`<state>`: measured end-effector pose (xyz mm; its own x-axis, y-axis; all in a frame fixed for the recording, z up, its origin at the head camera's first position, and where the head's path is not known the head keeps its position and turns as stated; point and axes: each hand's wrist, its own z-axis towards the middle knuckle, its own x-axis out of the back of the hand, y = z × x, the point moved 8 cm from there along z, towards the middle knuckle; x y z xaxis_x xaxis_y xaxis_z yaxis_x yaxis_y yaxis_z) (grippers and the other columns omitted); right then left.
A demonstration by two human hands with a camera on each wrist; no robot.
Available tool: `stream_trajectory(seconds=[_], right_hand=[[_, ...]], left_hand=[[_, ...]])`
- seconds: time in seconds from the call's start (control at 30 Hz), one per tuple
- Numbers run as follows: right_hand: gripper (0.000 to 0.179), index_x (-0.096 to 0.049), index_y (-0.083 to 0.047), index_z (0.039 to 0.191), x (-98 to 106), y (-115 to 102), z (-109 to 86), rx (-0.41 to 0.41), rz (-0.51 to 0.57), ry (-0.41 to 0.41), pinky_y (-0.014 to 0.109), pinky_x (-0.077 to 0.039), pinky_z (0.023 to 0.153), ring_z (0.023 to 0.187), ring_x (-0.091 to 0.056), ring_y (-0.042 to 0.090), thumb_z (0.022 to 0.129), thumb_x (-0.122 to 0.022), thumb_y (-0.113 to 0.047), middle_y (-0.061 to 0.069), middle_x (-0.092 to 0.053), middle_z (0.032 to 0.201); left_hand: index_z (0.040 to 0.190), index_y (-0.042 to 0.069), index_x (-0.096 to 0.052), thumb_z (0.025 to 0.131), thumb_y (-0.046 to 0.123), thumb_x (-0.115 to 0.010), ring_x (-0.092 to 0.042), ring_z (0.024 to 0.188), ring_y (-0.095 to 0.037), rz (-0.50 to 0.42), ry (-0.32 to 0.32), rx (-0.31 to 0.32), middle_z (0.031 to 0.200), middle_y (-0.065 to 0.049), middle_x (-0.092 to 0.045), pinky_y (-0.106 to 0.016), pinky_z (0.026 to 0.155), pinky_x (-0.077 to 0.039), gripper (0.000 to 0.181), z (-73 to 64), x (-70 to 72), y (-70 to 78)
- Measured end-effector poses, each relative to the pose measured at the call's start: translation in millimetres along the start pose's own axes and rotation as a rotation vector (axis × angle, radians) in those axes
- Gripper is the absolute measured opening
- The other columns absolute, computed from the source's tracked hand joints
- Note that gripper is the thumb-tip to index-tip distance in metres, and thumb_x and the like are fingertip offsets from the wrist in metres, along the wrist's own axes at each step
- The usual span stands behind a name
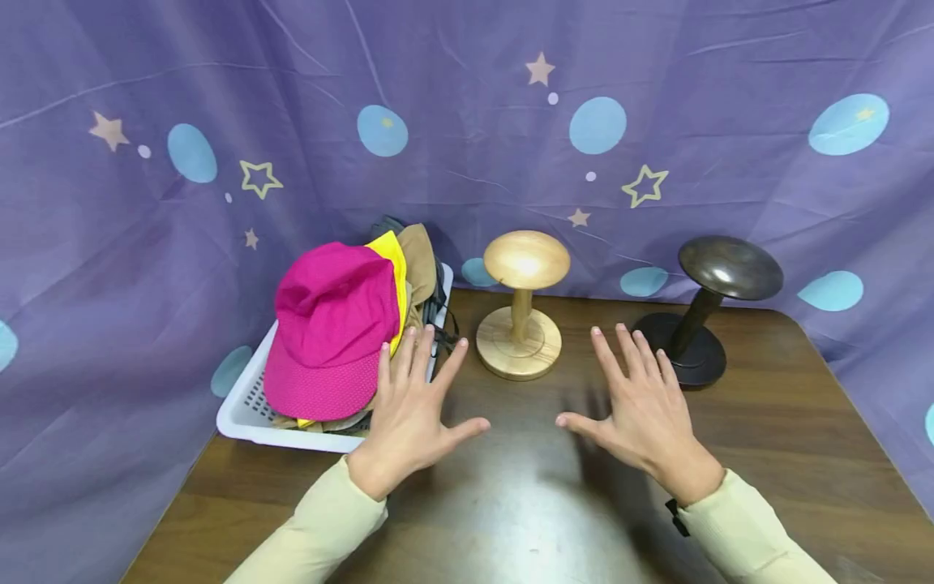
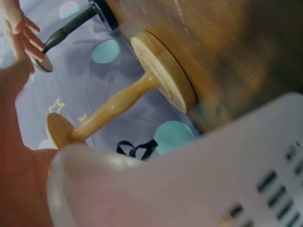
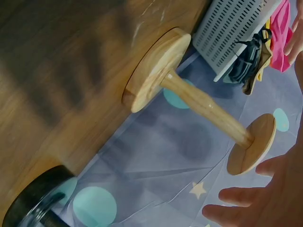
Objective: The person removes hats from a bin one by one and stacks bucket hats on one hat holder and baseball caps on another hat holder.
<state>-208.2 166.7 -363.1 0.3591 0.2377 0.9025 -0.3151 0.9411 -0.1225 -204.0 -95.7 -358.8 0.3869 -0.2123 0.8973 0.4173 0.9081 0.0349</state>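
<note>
My left hand is held over the table with fingers spread, nearest the right side of a white plastic basket. On top of the basket's pile lies a magenta cap, its brim toward me. Yellow and tan fabric pieces show behind it. My right hand, also with straight spread fingers, hovers in front of a dark stand with a domed top. Between and beyond the hands stands a light wooden stand. Neither hand holds anything.
The brown wooden table reaches back to a purple curtain printed with stars and blue ovals. Black straps hang over the basket's right edge. In the right wrist view, dark fabric pokes out of the basket.
</note>
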Motion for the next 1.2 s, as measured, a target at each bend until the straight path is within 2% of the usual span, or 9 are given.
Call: stream_trajectory(seconds=[0.17, 0.43, 0.67, 0.87, 0.93, 1.07, 1.2], right_hand=[[0.114, -0.019, -0.023, 0.153, -4, -14, 5.4, 0.031, 0.021, 0.006, 0.057, -0.024, 0.106, 0.136, -0.028, 0.039, 0.065, -0.052, -0.086, 0.018, -0.029, 0.151], [0.102, -0.036, -0.013, 0.146, -7, -44, 19.4, 0.078, 0.092, 0.019, 0.052, -0.038, 0.097, 0.122, -0.046, 0.037, 0.072, -0.055, -0.080, 0.017, -0.047, 0.136], [0.093, -0.043, -0.011, 0.141, -17, -73, 33.4, 0.106, 0.129, -0.011, 0.051, -0.044, 0.088, 0.112, -0.054, 0.034, 0.077, -0.050, -0.078, 0.014, -0.055, 0.126], [0.084, -0.050, -0.010, 0.133, -24, -91, 40.5, 0.102, 0.185, -0.011, 0.048, -0.050, 0.071, 0.090, -0.062, 0.033, 0.080, -0.049, -0.075, 0.010, -0.058, 0.118], [0.079, -0.052, -0.009, 0.130, -27, -98, 42.9, 0.116, 0.207, -0.006, 0.047, -0.051, 0.066, 0.085, -0.062, 0.031, 0.082, -0.050, -0.072, 0.009, -0.059, 0.112], [0.067, -0.059, -0.010, 0.120, -33, -116, 49.7, 0.142, 0.271, -0.003, 0.044, -0.051, 0.067, 0.085, -0.063, 0.028, 0.086, -0.050, -0.067, 0.006, -0.061, 0.106], [0.058, -0.062, -0.012, 0.115, -43, -130, 55.7, 0.128, 0.370, -0.041, 0.041, -0.051, 0.072, 0.090, -0.063, 0.022, 0.089, -0.049, -0.063, 0.002, -0.064, 0.105]], left_hand=[[0.148, 0.025, -0.036, 0.079, 0.068, -0.058, -0.015, 0.141, -0.040, -0.033, 0.018, 0.017, 0.151, -0.022, -0.027, -0.061, 0.110, -0.008, 0.084, -6.8, 8.0, -13.7], [0.143, 0.016, -0.044, 0.082, 0.052, -0.064, -0.025, 0.137, -0.044, -0.115, 0.098, 0.005, 0.146, -0.025, -0.033, -0.059, 0.108, -0.018, 0.074, -12.4, 30.8, -32.8], [0.141, 0.011, -0.045, 0.081, 0.045, -0.069, -0.030, 0.134, -0.044, -0.155, 0.082, 0.070, 0.143, -0.024, -0.037, -0.058, 0.106, -0.024, 0.072, -16.4, 47.4, -59.5], [0.139, 0.008, -0.046, 0.080, 0.040, -0.071, -0.037, 0.128, -0.042, -0.150, 0.071, 0.093, 0.138, -0.024, -0.042, -0.060, 0.100, -0.032, 0.071, -21.0, 55.7, -81.4], [0.137, 0.006, -0.047, 0.080, 0.038, -0.071, -0.040, 0.124, -0.042, -0.137, 0.087, 0.102, 0.136, -0.025, -0.044, -0.059, 0.098, -0.034, 0.069, -22.1, 59.9, -90.7], [0.133, -0.001, -0.050, 0.082, 0.033, -0.068, -0.046, 0.113, -0.044, -0.137, 0.106, 0.154, 0.128, -0.026, -0.049, -0.057, 0.093, -0.036, 0.064, -19.7, 68.2, -117.2], [0.128, -0.006, -0.052, 0.087, 0.031, -0.064, -0.048, 0.106, -0.045, -0.182, 0.058, 0.257, 0.120, -0.026, -0.053, -0.057, 0.088, -0.037, 0.056, -13.1, 70.3, -145.3]])
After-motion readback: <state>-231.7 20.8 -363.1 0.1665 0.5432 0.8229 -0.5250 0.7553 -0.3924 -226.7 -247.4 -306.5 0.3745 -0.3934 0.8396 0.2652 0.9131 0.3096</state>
